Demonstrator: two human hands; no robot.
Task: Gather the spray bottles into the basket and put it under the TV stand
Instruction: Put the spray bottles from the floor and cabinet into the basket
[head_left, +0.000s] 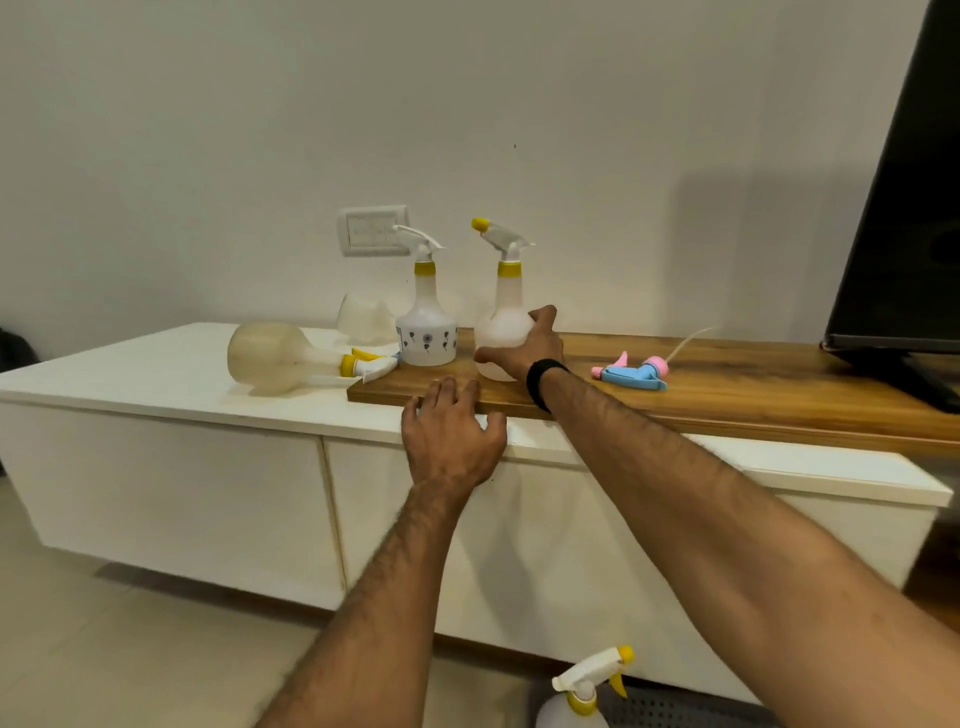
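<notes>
Spray bottle (501, 332) upright on TV stand (208, 374), wrapped by right hand (524, 345) fingers; left hand (452, 436) loose, empty. Gathering step; next, lift into basket (670, 709) below.

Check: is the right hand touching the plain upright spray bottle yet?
Touching. The head view shows the right hand wrapped around the round base of the plain spray bottle, thumb on its far side, fingers across its front, no gap visible.
</notes>
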